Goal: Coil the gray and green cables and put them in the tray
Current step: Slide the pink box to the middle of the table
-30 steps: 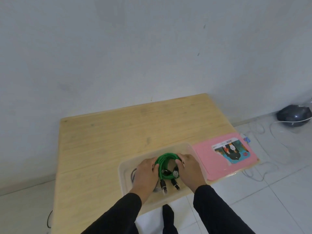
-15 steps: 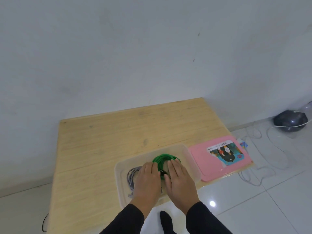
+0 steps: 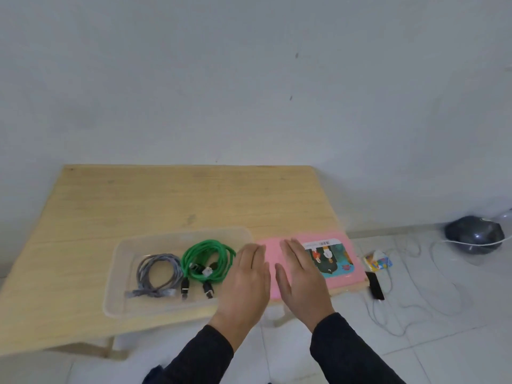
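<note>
A clear plastic tray sits near the front edge of the wooden table. Inside it lie a coiled gray cable on the left and a coiled green cable on the right, its black plugs pointing toward me. My left hand hovers flat, palm down, just right of the tray with fingers extended and nothing in it. My right hand is beside it, also flat and holding nothing, over the pink board.
A pink board with a colourful picture lies at the table's right front corner. The wooden table stands against a white wall. On the tiled floor to the right are a dark round device, white wires and a small packet.
Both hands let go of the green cable, lifted out of the tray and moved right, over the pink board. The green coil now lies in the tray beside the gray one.
</note>
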Motion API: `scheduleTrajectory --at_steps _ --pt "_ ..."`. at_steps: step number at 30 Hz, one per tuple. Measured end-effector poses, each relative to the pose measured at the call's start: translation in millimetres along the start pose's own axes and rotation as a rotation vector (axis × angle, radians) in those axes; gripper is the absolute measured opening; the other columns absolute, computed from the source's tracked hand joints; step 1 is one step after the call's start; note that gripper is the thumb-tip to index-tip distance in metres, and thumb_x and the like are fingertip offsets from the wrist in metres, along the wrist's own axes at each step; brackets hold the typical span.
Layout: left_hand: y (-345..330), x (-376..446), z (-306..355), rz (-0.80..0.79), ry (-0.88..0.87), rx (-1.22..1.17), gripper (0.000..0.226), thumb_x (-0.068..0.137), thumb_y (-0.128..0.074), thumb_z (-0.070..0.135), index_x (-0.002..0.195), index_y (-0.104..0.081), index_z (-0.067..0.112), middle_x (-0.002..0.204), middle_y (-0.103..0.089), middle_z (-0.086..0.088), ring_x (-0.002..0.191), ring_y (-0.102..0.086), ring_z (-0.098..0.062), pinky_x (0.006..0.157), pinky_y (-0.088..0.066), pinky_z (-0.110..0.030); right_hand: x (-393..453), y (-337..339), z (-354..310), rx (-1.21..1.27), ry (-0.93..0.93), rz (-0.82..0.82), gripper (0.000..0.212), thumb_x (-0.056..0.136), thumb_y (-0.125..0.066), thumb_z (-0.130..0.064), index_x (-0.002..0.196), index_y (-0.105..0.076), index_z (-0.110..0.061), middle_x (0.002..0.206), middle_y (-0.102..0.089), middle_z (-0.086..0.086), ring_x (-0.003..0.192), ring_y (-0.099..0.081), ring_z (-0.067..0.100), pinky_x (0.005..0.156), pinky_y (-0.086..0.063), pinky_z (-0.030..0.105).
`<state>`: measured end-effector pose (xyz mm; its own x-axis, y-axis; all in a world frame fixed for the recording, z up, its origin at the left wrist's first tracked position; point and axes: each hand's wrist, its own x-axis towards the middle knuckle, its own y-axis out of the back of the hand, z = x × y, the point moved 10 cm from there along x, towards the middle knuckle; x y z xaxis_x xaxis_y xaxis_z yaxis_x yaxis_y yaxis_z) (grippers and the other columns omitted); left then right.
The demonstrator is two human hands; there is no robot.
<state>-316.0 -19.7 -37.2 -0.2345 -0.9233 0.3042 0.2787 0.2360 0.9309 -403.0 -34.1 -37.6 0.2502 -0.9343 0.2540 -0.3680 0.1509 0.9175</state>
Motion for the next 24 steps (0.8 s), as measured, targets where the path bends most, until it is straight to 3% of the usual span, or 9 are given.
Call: scheduleTrajectory --at_steps 2,6,9,12,16,18,20,22,24 --pt "-24 2 35 -0.049 0.011 0.016 0.053 0.097 -0.009 0.014 0.117 -0.054 -0.004 0.118 -0.058 -0.019 0.114 -0.049 -0.034 0.105 -0.029 -0.039 -10 6 40 -0.02 0.0 -0.021 0.049 0.093 -0.033 -0.034 0.131 -0.047 -0.006 0.134 -0.053 0.01 0.129 -0.044 0.02 0.104 -0.038 0.027" --pt "-67 2 73 -0.114 0.122 -0.021 0.043 0.094 -0.021 0.015 0.114 -0.055 -0.002 0.113 -0.062 -0.017 0.11 -0.052 -0.031 0.1 -0.043 -0.037 -28 10 112 -0.048 -0.004 -0.085 0.05 0.09 -0.035 -0.032 0.128 -0.049 -0.002 0.13 -0.055 0.013 0.124 -0.05 0.024 0.098 -0.045 0.031" --pt "-77 2 64 -0.114 0.3 -0.071 0.025 0.083 -0.059 0.01 0.104 -0.058 -0.004 0.104 -0.064 -0.018 0.101 -0.056 -0.031 0.086 -0.052 -0.035 -34 3 161 -0.068 -0.07 -0.153 0.05 0.09 -0.037 -0.028 0.129 -0.047 0.001 0.132 -0.053 0.017 0.125 -0.048 0.028 0.101 -0.04 0.035" --pt "-92 6 56 -0.25 0.343 0.039 0.037 0.054 -0.083 0.0 0.084 -0.064 -0.012 0.09 -0.064 -0.027 0.098 -0.051 -0.039 0.077 -0.056 -0.046 -31 -10 198 -0.067 -0.118 -0.229 0.048 0.092 -0.045 -0.02 0.135 -0.038 0.001 0.14 -0.042 0.017 0.132 -0.038 0.027 0.109 -0.033 0.035" --pt "-104 12 49 -0.253 0.372 0.077 0.046 0.04 -0.086 -0.002 0.078 -0.062 -0.011 0.103 -0.049 -0.029 0.087 -0.062 -0.054 0.068 -0.054 -0.061 -27 -21 232 -0.027 -0.222 -0.237 0.049 0.093 -0.045 -0.021 0.137 -0.035 -0.001 0.143 -0.038 0.013 0.133 -0.034 0.025 0.108 -0.034 0.035" --pt "-103 17 50 -0.172 0.375 0.023 0.059 0.046 -0.086 0.0 0.094 -0.053 -0.01 0.11 -0.039 -0.024 0.086 -0.062 -0.056 0.064 -0.053 -0.061 -28 -25 243 -0.004 -0.262 -0.227 0.048 0.094 -0.044 -0.023 0.138 -0.036 -0.005 0.146 -0.035 0.013 0.135 -0.031 0.025 0.109 -0.035 0.038" --pt "-103 22 54 -0.07 0.359 0.002 0.052 0.064 -0.076 -0.001 0.105 -0.045 -0.009 0.113 -0.033 -0.022 0.088 -0.06 -0.057 0.065 -0.053 -0.062 -30 -28 255 0.033 -0.318 -0.221 0.047 0.095 -0.041 -0.025 0.139 -0.035 -0.013 0.149 -0.028 0.014 0.136 -0.029 0.027 0.105 -0.039 0.04" --pt "-115 20 56 -0.071 0.357 -0.026 0.031 0.083 -0.052 0.003 0.109 -0.046 -0.012 0.116 -0.035 -0.024 0.097 -0.056 -0.057 0.074 -0.052 -0.061 -32 -30 266 0.099 -0.388 -0.224 0.047 0.096 -0.039 -0.027 0.141 -0.032 -0.019 0.149 -0.027 0.015 0.134 -0.032 0.029 0.102 -0.037 0.039" --pt "-139 13 53 -0.142 0.417 -0.077 0.04 0.09 -0.031 0.011 0.114 -0.05 -0.014 0.121 -0.04 -0.03 0.112 -0.043 -0.055 0.089 -0.046 -0.061 -34 -29 272 0.175 -0.41 -0.207 0.047 0.096 -0.04 -0.026 0.141 -0.032 -0.019 0.14 -0.038 0.016 0.125 -0.041 0.029 0.1 -0.038 0.037"
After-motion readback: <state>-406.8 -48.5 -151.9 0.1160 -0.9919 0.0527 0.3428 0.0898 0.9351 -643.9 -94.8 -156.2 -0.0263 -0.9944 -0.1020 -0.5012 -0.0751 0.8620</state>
